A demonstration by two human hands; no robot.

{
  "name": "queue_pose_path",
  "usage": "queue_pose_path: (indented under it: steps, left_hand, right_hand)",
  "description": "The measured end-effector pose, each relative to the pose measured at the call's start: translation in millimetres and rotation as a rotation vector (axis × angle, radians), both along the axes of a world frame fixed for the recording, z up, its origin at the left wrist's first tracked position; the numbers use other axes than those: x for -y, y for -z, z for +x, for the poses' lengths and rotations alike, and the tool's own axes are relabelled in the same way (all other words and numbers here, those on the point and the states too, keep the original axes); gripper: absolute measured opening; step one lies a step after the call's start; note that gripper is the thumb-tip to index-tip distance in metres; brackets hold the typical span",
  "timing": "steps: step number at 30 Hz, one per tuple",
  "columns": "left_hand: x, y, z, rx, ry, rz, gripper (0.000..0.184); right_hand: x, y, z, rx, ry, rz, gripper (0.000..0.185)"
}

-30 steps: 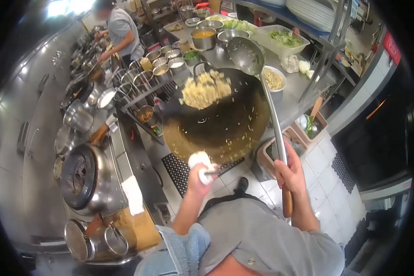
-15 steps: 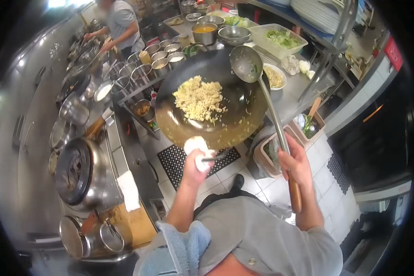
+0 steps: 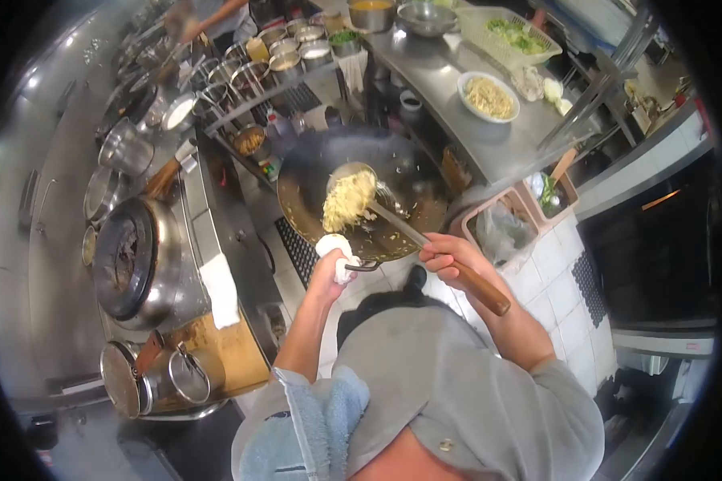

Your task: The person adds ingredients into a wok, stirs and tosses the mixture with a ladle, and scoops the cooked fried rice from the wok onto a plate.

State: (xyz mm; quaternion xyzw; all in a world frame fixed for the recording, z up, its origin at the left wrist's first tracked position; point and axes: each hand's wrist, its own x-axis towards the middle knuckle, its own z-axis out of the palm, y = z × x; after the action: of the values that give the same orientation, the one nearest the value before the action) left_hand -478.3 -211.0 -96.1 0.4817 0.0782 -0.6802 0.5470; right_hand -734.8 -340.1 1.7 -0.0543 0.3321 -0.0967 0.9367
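Note:
My left hand grips the near handle of a large dark wok through a folded white cloth. In my right hand is the wooden-handled end of a long metal ladle. The ladle's bowl is down inside the wok, under and beside a heap of yellowish fried rice. Bits of food stick to the wok's near wall.
On the steel counter at upper right stand a white bowl of food and a basket of greens. Pink bins are at right. Metal ingredient pots line a rack; a co-worker's arm shows at upper left. Stove at left.
The ladle has come down from above the wok's far right rim into the rice. The spread rice is now gathered in a heap. The view has tilted down, and the wok sits clear of the counter bowl.

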Motion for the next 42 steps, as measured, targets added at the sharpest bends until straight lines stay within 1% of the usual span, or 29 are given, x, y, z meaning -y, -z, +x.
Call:
queue_pose_path:
  steps: [1,2,4,5,7,8,10,11,14,16,17,19,20,21,23,25,27,30,31,34,36,37,38,40,41,42]
  left_hand:
    - [-16,5,-3,-0.066,-0.054,0.086,0.012]
    - [-28,3,-8,-0.126,-0.062,0.125,0.012]
    - [-48,-8,-15,-0.244,-0.062,0.187,0.012]
    - [-59,-7,-16,-0.223,-0.084,0.238,0.011]
    - [-63,-18,-28,-0.099,-0.106,0.269,0.012]
    - [-61,-22,-30,-0.129,-0.091,0.233,0.012]
    - [-49,-29,-32,-0.186,-0.066,0.171,0.014]
    - [-36,-35,-35,-0.177,-0.039,0.136,0.014]
    - [3,-51,-39,-0.146,0.012,0.033,0.016]
    - [27,-55,-38,-0.132,0.016,-0.019,0.016]
    - [38,-61,-39,-0.109,0.028,-0.032,0.014]
    - [45,-66,-36,-0.096,0.060,-0.066,0.014]
    - [48,-67,-35,-0.088,0.074,-0.081,0.014]
    - [44,-55,-31,-0.099,0.027,-0.066,0.017]
    - [40,-67,-32,-0.061,0.030,-0.020,0.018]
    - [28,-67,-26,-0.046,0.017,0.010,0.021]
    - [11,-57,-16,-0.077,-0.008,0.052,0.021]
    - [-8,-56,-14,-0.045,-0.060,0.139,0.023]
    - [-15,-53,-13,-0.036,-0.077,0.150,0.023]
    - [-37,-38,-8,-0.051,-0.087,0.165,0.025]
    - [-45,-39,-10,-0.028,-0.130,0.202,0.025]
    - [-50,-35,-7,-0.060,-0.129,0.239,0.022]
    - [-59,-29,-3,-0.080,-0.134,0.228,0.021]
    - [-72,-16,5,-0.114,-0.159,0.193,0.019]
    - [-73,-20,5,-0.122,-0.178,0.197,0.016]
    - [-75,-21,6,-0.112,-0.182,0.178,0.016]
  right_hand:
    - [-14,7,-7,0.022,0.065,0.172,0.004]
    - [-21,-7,-15,-0.020,0.068,0.252,0.015]
    - [-36,-21,-46,0.008,0.105,0.485,0.010]
    - [-46,-18,-62,0.080,0.122,0.523,0.007]
    - [-57,-17,-92,0.230,0.165,0.560,0.004]
    - [-53,-29,-95,0.142,0.250,0.466,0.004]
    - [-42,-64,-100,-0.035,0.415,0.289,0.013]
    - [-35,-71,-106,-0.157,0.428,0.159,0.039]
    - [2,-80,-119,-0.222,0.465,-0.162,0.052]
    - [31,-90,-116,-0.246,0.476,-0.448,0.062]
    - [46,-87,-115,-0.343,0.450,-0.575,0.063]
    - [69,-68,-112,-0.540,0.391,-0.826,0.065]
    - [81,-53,-109,-0.693,0.370,-0.923,0.067]
    - [92,-32,-107,-0.847,0.344,-1.017,0.069]
    - [109,31,-107,-1.109,0.332,-1.277,0.068]
    - [117,79,-103,-1.300,0.308,-1.444,0.067]
    - [115,106,-95,-1.411,0.272,-1.517,0.066]
    - [119,119,-91,-1.394,0.275,-1.388,0.066]
    - [121,124,-91,-1.371,0.341,-1.403,0.066]
    - [118,85,-82,-1.265,0.311,-1.123,0.065]
    - [111,83,-76,-1.241,0.302,-1.084,0.065]
    - [108,82,-74,-1.229,0.298,-1.068,0.064]
    - [106,86,-72,-1.275,0.321,-1.173,0.064]
    - [113,111,-70,-1.343,0.373,-1.397,0.064]
    - [120,125,-73,-1.375,0.403,-1.498,0.064]
    - [124,116,-74,-1.372,0.366,-1.452,0.064]
